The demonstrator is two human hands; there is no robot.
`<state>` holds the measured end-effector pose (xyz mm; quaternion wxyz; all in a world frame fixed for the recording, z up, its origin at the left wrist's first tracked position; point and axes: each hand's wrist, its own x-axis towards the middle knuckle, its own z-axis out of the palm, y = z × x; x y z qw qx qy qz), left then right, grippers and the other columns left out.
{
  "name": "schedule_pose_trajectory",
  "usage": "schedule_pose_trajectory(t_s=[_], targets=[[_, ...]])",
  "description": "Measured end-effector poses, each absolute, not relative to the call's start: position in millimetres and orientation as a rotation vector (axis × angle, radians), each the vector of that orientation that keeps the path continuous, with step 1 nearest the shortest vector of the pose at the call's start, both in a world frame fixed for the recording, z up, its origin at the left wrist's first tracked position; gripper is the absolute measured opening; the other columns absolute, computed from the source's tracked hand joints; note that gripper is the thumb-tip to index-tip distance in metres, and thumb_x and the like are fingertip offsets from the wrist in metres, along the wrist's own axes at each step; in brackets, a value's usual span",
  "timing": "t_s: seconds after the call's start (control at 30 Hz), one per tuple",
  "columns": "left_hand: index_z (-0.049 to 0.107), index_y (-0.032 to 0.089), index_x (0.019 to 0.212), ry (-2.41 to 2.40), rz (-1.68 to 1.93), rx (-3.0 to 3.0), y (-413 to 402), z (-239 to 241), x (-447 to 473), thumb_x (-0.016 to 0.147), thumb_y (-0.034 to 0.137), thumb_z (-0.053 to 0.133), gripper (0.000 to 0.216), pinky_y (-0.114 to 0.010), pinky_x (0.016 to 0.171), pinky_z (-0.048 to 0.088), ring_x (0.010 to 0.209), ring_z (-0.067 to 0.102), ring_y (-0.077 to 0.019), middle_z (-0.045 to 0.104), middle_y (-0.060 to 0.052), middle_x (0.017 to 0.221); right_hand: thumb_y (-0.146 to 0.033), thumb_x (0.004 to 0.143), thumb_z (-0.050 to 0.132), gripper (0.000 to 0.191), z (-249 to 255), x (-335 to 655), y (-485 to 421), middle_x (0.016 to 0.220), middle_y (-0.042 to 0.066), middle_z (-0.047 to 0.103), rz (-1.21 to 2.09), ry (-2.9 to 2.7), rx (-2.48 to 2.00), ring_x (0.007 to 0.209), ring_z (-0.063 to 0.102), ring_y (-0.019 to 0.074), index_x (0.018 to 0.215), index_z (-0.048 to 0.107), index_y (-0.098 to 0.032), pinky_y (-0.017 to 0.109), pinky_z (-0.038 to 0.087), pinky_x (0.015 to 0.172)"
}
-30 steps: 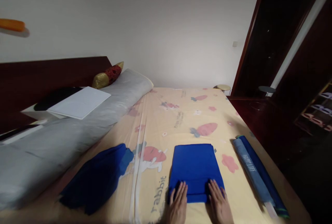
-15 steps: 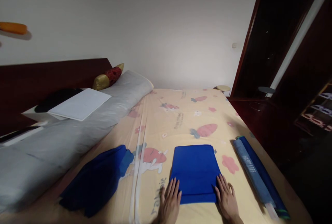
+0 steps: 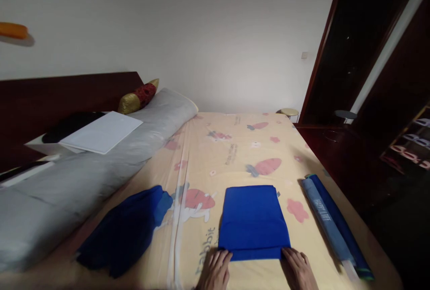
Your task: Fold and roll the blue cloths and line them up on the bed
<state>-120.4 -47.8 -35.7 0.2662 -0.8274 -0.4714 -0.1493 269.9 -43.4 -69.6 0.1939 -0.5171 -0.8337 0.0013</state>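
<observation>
Blue cloth, folded into a neat rectangle (image 3: 253,222), lies flat on the yellow printed bedsheet (image 3: 235,151) near the foot-side edge closest to the person, at six o'clock in the view. Its near edge runs straight across, and both hands meet it there. The left hand (image 3: 215,270) rests at the near left corner at about seven o'clock from the cloth's middle, fingers loosely curled and touching the fold's edge; the right hand (image 3: 298,270) sits at the near right corner at about five o'clock, fingers likewise bent against the corner. Whether either hand pinches the fabric or only presses beside it cannot be told.

Open sheet stretches from the cloth toward twelve o'clock, bare but for its carrot and rabbit prints. At nine o'clock from the cloth, well apart from it, lies a darker blue crumpled garment (image 3: 124,231). At three o'clock, near the bed's right edge, a long blue roll (image 3: 331,227) lies lengthwise, apart from the cloth. A grey bolster (image 3: 101,164) runs along the left side toward ten o'clock, with a white flat board (image 3: 101,132) resting above it and a red and gold cushion (image 3: 137,97) at its far end. A dark wooden doorway (image 3: 349,48) stands at two o'clock beyond the bed's right edge.
</observation>
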Motion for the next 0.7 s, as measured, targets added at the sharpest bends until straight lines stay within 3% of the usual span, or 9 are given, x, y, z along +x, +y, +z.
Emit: schedule_pose_trajectory(t_s=[0.13,0.3,0.43,0.57,0.7], targets=[[0.058,0.036,0.119,-1.381,-0.413,-2.259,-36.1,-38.3,-115.3,0.08,0.021,0.048,0.043,-0.028,0.095,0.045,0.107,0.062,-0.0114,0.071,0.011,0.116,-0.023,0.085,0.05,0.041,-46.3,256.2,-33.1,0.12,-0.004,0.066,0.155,-2.272,-1.529,0.109,0.059,0.0159,0.124,0.053,-0.036,0.03,0.038,0.093],[0.061,0.036,0.111,-1.577,-0.417,-2.33,-14.6,-33.4,-109.8,0.081,0.022,0.048,0.035,-0.031,0.094,0.045,0.106,0.063,-0.0128,0.073,0.009,0.112,-0.028,0.087,0.047,0.02,-22.9,241.1,-18.0,0.104,-0.001,0.067,0.315,-2.161,-1.578,0.098,0.057,0.0181,0.102,0.06,-0.029,0.035,0.039,0.09],[0.063,0.035,0.106,-1.824,-0.41,-2.293,0.5,-33.9,-98.4,0.075,0.015,0.046,0.04,-0.039,0.097,0.044,0.108,0.062,-0.0172,0.072,0.006,0.112,-0.023,0.081,0.047,0.016,-22.2,230.3,1.0,0.09,0.002,0.066,0.177,-2.085,-1.699,0.09,0.057,0.0217,0.085,0.062,-0.026,0.04,0.039,0.087],[0.063,0.03,0.111,-1.817,-0.529,-2.137,12.4,-49.5,-70.0,0.07,0.008,0.045,0.05,-0.038,0.094,0.047,0.108,0.063,-0.0188,0.072,0.002,0.114,-0.015,0.066,0.052,0.038,-31.5,193.2,16.8,0.106,0.005,0.069,-0.049,-2.006,-1.683,0.099,0.06,0.0252,0.102,0.063,-0.024,0.043,0.039,0.093],[0.059,0.027,0.12,-1.438,-0.626,-2.254,19.9,-57.2,-29.8,0.072,0.008,0.045,0.054,-0.023,0.09,0.05,0.109,0.062,-0.0101,0.07,0.006,0.12,-0.015,0.07,0.051,0.049,-36.3,145.5,19.7,0.117,0.0,0.069,0.172,-2.195,-1.437,0.108,0.062,0.0189,0.116,0.06,-0.028,0.033,0.042,0.097]])
